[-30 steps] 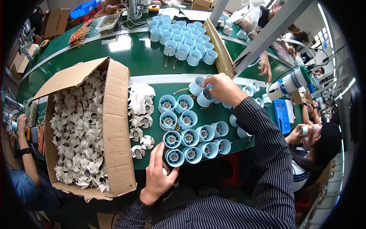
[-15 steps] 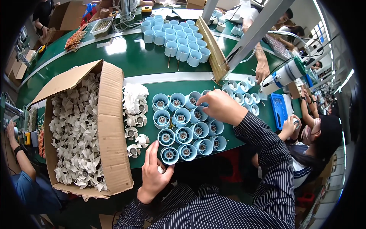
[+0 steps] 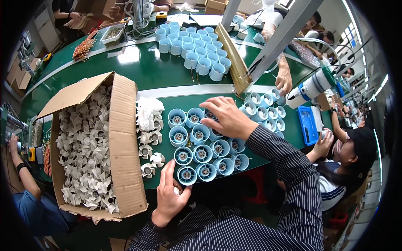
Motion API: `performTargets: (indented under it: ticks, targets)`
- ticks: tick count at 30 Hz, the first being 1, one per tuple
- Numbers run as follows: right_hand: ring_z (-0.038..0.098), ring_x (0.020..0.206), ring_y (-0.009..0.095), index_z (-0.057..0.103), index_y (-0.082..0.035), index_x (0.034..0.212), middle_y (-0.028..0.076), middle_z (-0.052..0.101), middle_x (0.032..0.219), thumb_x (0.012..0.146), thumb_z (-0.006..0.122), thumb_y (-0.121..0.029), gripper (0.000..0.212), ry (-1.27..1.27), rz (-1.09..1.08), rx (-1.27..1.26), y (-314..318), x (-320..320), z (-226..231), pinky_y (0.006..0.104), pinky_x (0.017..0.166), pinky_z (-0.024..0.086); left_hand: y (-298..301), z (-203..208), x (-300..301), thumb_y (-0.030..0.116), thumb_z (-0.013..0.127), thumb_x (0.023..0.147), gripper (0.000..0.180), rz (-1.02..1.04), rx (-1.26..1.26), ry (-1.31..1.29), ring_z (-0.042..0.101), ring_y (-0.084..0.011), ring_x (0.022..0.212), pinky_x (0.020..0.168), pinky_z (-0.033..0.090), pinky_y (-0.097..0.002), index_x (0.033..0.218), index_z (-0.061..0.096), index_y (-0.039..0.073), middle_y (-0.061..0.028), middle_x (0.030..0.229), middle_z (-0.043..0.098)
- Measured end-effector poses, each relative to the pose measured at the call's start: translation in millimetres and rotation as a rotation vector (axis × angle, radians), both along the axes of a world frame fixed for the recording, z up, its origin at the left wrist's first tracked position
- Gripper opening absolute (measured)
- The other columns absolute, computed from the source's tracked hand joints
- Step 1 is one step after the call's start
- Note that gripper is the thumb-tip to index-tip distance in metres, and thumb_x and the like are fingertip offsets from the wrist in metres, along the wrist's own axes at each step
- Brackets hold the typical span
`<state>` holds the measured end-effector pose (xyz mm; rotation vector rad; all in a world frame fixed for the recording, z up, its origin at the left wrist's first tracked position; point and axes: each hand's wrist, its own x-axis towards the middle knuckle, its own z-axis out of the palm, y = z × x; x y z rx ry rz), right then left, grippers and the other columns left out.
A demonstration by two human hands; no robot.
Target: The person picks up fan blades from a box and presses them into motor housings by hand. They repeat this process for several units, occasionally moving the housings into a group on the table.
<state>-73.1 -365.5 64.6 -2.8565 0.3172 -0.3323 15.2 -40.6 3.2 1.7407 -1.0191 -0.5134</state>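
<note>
Light-blue round housings (image 3: 202, 154) with spoked dark centres stand in rows on the green table before me. My right hand (image 3: 229, 118) hovers over the back rows, its fingers spread and nothing visible in them; it hides several housings. At the front left corner of the group, my left hand (image 3: 171, 196) rests beside the nearest housing (image 3: 186, 175), fingertips close to its side. A small white piece (image 3: 176, 190) shows between its thumb and fingers, mostly hidden. White fan impellers (image 3: 148, 170) lie in a column left of the housings.
An open cardboard box (image 3: 127, 146) full of white impellers stands at left. Beyond a pale rail (image 3: 180, 91) are more blue housings (image 3: 203, 65). A metal post (image 3: 280, 39), a white cylindrical tool (image 3: 307, 90) and a blue tray (image 3: 307, 125) are at right, near co-workers' hands.
My right hand has shifted left across the back rows, and its fingers have spread apart. My left hand stays nearly in place. At right, a co-worker's hands have come up.
</note>
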Motion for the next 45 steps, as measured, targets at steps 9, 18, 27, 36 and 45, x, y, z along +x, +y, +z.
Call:
performTargets:
  ticks: [9, 18, 27, 36, 45]
  targets:
    - [0.062, 0.125, 0.037, 0.062, -0.005, 0.134, 0.019, 0.064, 0.130, 0.109, 0.065, -0.038, 0.042, 0.026, 0.024, 0.055, 3.0, 3.7, 3.8, 0.0497, 0.110, 0.045, 0.7, 1.8, 0.9, 0.009, 0.085, 0.079, 0.092, 0.000, 0.000, -0.010, 0.070, -0.0240, 0.067, 0.066, 0.059, -0.0371, 0.161, 0.044, -0.001, -0.0267, 0.155, 0.054]
    - [0.064, 0.124, 0.042, 0.064, -0.011, 0.129, 0.019, 0.064, 0.131, 0.090, 0.064, 0.008, 0.044, 0.014, -0.254, -0.325, -133.4, 64.9, 32.1, 0.0491, 0.107, 0.052, -0.8, 5.6, 0.8, 0.009, 0.085, 0.080, 0.091, -0.015, 0.007, 0.017, 0.073, -0.0266, 0.073, 0.067, 0.061, -0.0372, 0.161, 0.044, -0.001, -0.0265, 0.156, 0.053]
    - [0.074, 0.109, 0.036, 0.079, -0.007, 0.112, 0.019, 0.073, 0.117, 0.087, 0.073, 0.004, 0.027, 0.340, -0.101, -0.194, -167.2, 87.4, 18.5, 0.0456, 0.095, 0.061, -0.1, 3.9, 4.2, 0.008, 0.087, 0.079, 0.094, -0.025, -0.042, -0.025, 0.070, -0.0220, 0.066, 0.065, 0.059, -0.0351, 0.161, 0.042, -0.003, -0.0274, 0.158, 0.052]
    - [0.075, 0.102, 0.040, 0.082, -0.007, 0.114, 0.023, 0.079, 0.103, 0.085, 0.078, -0.008, 0.030, 0.241, -0.034, -0.023, -70.9, 96.2, 33.2, 0.0476, 0.094, 0.060, -2.8, 4.8, 3.6, 0.009, 0.087, 0.080, 0.092, -0.028, -0.031, 0.000, 0.072, -0.0241, 0.071, 0.067, 0.061, -0.0356, 0.161, 0.044, -0.001, -0.0262, 0.159, 0.052]
    - [0.078, 0.096, 0.041, 0.082, -0.003, 0.115, 0.026, 0.079, 0.104, 0.085, 0.072, -0.008, 0.032, 0.141, 0.025, 0.067, -25.7, 132.9, 19.4, 0.0465, 0.092, 0.063, 1.9, 4.9, 3.0, 0.012, 0.086, 0.082, 0.090, -0.024, 0.000, 0.001, 0.077, -0.0319, 0.086, 0.072, 0.063, -0.0395, 0.161, 0.044, 0.000, -0.0258, 0.158, 0.052]
